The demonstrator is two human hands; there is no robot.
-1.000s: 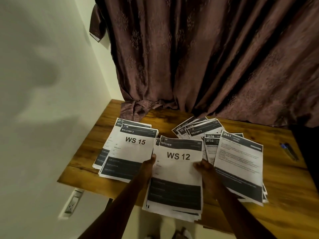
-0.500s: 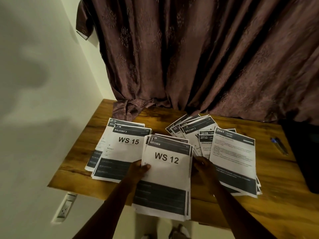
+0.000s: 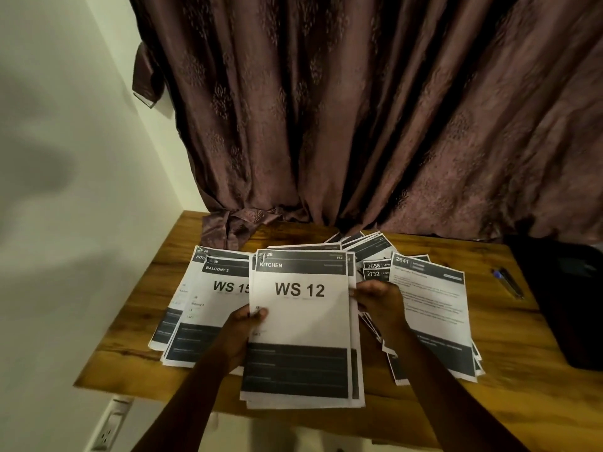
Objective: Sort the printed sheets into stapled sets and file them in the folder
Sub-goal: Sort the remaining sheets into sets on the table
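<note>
A stack of printed sheets topped by the "KITCHEN WS 12" page (image 3: 303, 321) is held between both hands above the wooden table (image 3: 509, 396). My left hand (image 3: 243, 334) grips its left edge, thumb on the top page. My right hand (image 3: 378, 300) holds the right edge with its fingers curled round it. To the left lies a pile topped by the "BALCONY 3 WS 15" sheet (image 3: 208, 308). To the right sits a pile topped by the "2641" sheet (image 3: 434, 318), with fanned sheets (image 3: 368, 246) behind it. No folder or stapler is in sight.
A pen (image 3: 509, 283) lies on the table at the right. A dark object (image 3: 567, 298) stands at the table's right edge. A brown curtain (image 3: 359, 125) hangs behind, its hem bunched on the table. A wall socket (image 3: 111, 425) sits low on the left wall.
The WS 12 stack has been lifted and squared up between both hands, now covering part of the WS 15 sheet. The camera has tilted slightly.
</note>
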